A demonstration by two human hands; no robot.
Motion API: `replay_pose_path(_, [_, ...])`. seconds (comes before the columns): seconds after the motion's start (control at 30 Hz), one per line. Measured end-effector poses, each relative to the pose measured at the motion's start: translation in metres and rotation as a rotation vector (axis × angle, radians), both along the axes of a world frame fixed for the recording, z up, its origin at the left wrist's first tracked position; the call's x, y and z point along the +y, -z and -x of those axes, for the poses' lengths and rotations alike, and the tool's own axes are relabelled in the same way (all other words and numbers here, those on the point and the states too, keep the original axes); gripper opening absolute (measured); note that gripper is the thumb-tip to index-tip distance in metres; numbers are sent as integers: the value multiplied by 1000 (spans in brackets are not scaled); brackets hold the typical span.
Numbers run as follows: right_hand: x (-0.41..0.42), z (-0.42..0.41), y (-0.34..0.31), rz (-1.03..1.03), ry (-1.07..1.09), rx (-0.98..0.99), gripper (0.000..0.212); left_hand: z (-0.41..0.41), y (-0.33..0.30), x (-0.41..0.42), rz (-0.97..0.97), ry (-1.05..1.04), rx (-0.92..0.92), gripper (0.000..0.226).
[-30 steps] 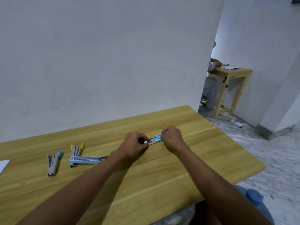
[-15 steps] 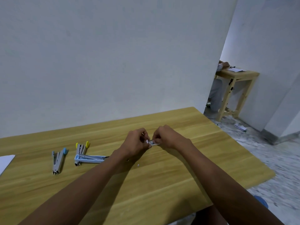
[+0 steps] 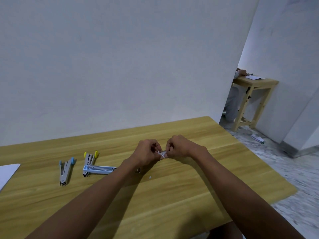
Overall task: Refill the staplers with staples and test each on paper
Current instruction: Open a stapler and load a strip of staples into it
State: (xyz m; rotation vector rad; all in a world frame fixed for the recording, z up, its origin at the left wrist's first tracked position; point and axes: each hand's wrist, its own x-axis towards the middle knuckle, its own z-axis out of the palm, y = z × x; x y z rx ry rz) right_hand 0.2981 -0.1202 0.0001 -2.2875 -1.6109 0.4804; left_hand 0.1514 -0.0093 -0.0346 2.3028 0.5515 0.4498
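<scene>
A small white staple box (image 3: 162, 154) is pinched between the left hand (image 3: 148, 153) and the right hand (image 3: 179, 147), with the fingers of both hands curled around it, just above the wooden surface (image 3: 172, 195). Most of the box is hidden by the fingers. To the left of the box, an opened light blue stapler (image 3: 98, 169) is laid flat on the surface. Touching its far end, a stapler with yellow tips (image 3: 90, 160) is seen. Further left of the box, a stapler with blue tips (image 3: 65, 170) is laid apart from the others. Furthest left, at the edge of the view, a white sheet of paper (image 3: 7, 173) is seen. A tiny white bit (image 3: 150, 177) is seen on the surface, near the box.
</scene>
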Motion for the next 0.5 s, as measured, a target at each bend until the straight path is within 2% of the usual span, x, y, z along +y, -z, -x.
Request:
replay_pose_path(0.3, [-3, -6, -2, -221, 13, 171, 18, 3, 2, 2, -43, 23, 60, 28])
replay_pose_path(0.33, [3, 13, -1, -223, -27, 215, 17, 25, -1, 5, -59, -15, 68, 27])
replay_pose_path(0.5, [6, 15, 2, -291, 25, 387, 15, 43, -31, 23, -145, -7, 39, 12])
